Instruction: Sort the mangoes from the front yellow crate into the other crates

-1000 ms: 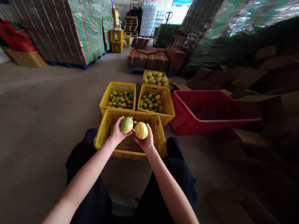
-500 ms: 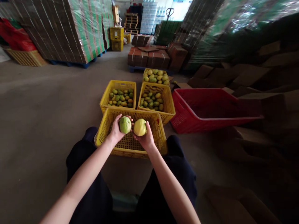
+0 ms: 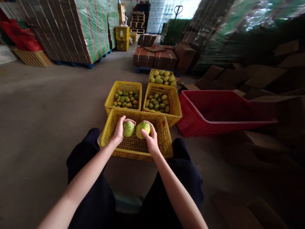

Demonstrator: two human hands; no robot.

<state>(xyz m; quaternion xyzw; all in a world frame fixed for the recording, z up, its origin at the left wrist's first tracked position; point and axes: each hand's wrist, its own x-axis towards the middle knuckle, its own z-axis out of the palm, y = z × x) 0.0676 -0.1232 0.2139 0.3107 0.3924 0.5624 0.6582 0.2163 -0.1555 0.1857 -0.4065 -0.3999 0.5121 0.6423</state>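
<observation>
My left hand (image 3: 119,131) is wrapped round the left side of a green papaya (image 3: 129,129). A yellower papaya (image 3: 143,130) with green patches is in my right hand (image 3: 152,139), the thumb laid across its near side. Both fruits are held side by side, a small gap between them, above a yellow plastic crate (image 3: 133,155). That crate stands between my knees, and its slotted bottom shows around my hands. The fingers on the far side of each fruit are partly hidden.
Behind stand two yellow crates (image 3: 110,97) of green and yellow papayas, with a fuller crate (image 3: 152,83) farther back. To the right is a large red crate (image 3: 202,116), then loose cardboard (image 3: 259,76). Flat carton bundles (image 3: 144,57) and wrapped pallet stacks (image 3: 91,35) rise beyond.
Both papayas have been turned in my hands. My right hand has shifted from under its fruit to its right side, thumb now on the near face. The view has swung slightly left.
</observation>
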